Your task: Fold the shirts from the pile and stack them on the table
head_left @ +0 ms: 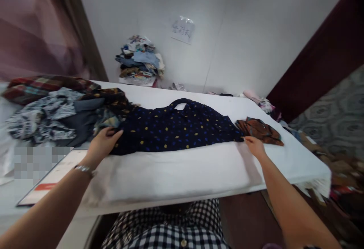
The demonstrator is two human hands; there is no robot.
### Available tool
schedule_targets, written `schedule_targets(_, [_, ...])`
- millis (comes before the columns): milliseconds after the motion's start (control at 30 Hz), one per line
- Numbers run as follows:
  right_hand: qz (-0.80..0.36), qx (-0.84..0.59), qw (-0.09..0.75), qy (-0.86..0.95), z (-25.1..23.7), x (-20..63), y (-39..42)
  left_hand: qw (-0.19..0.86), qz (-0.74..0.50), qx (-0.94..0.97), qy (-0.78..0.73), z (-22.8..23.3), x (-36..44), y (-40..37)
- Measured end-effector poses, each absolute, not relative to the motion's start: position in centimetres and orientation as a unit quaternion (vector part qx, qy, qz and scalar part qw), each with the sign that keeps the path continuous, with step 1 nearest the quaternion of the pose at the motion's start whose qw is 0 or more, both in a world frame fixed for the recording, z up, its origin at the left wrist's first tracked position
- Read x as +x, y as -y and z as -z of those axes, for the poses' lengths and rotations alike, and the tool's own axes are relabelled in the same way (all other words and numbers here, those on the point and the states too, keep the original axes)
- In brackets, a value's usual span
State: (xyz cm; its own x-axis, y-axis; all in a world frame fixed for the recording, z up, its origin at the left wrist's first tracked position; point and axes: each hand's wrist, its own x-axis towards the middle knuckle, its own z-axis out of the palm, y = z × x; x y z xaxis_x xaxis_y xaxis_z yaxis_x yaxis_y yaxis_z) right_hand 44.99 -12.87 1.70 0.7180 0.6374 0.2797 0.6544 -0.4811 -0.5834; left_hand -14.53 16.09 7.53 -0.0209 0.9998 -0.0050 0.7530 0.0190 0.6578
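A dark navy shirt (176, 127) with yellow and blue dots lies flat across the white table (182, 173), its collar toward the far side. My left hand (104, 144) grips the shirt's near left corner, fingers curled over the cloth. My right hand (254, 145) pinches the shirt's near right corner. A bracelet sits on my left wrist.
A heap of mixed clothes (57, 108) covers the table's left end. A small brown patterned cloth (260, 129) lies right of the shirt. A stack of folded clothes (140, 61) stands by the far wall. A flat board (48, 180) lies near left. More cloth hangs off the right edge.
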Motion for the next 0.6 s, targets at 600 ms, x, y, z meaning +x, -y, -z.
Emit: schedule_targets(600, [-0.012, -0.842, 0.456, 0.288, -1.5, 43.4, 8.6, 0.144, -0.241, 0.652, -0.704, -7.6, -15.2, -14.8])
